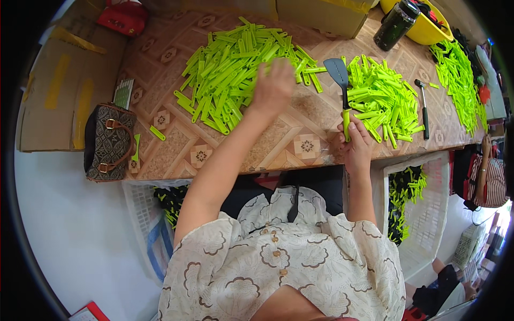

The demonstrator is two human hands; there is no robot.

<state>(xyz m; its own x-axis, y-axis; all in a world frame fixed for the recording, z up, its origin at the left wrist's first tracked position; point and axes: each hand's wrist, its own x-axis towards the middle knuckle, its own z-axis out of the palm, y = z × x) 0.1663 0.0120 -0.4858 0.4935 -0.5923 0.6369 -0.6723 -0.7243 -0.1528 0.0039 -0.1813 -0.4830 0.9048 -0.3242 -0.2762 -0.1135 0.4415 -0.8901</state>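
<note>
My right hand (357, 140) is closed around the lime-green handle of a spatula (336, 70), which stands upright with its dark grey blade pointing away from me. The fingers hide part of the handle. My left hand (274, 88) is over the near right side of a large heap of flat lime-green strips (230, 69) with holes in their ends. Motion smears its fingers, so whether it holds a strip does not show. Right of the spatula lies a second heap of lime-green handle pieces (383, 91).
A small hammer (424, 109) lies right of the second heap. Behind it stand a dark jar (396, 25) and a yellow basin (432, 33). More green pieces (458, 80) lie far right. A patterned handbag (110, 140) sits left; white crates (423, 243) stand below the table edge.
</note>
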